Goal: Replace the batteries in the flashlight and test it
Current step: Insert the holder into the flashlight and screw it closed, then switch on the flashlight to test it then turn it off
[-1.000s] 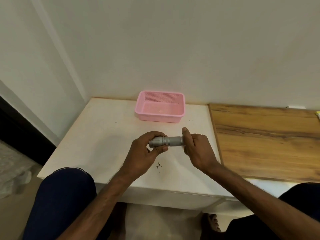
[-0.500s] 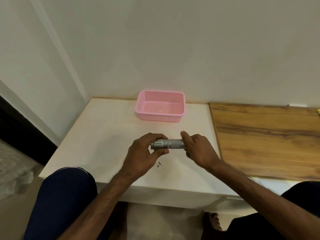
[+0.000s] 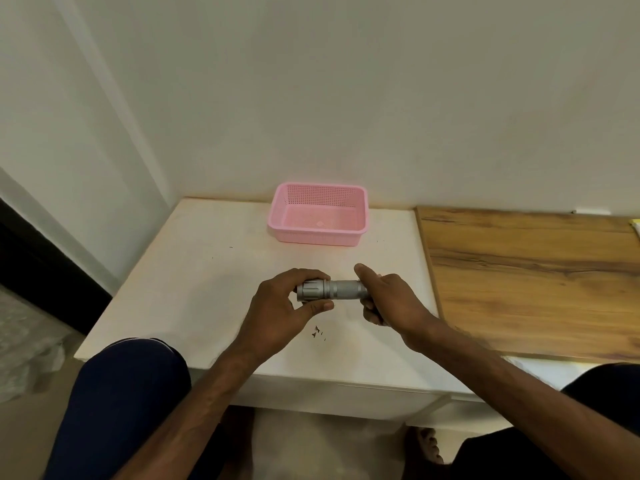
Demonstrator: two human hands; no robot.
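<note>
Silver flashlight gripped, left hand, right hand

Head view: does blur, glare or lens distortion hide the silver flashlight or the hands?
Head view: soft, even light, with no glare on the silver metal flashlight. Its ribbed head shows clearly in the left hand, while the right hand covers its tail. Toward the frame's left, the wide lens makes the wall corner lean.
</note>
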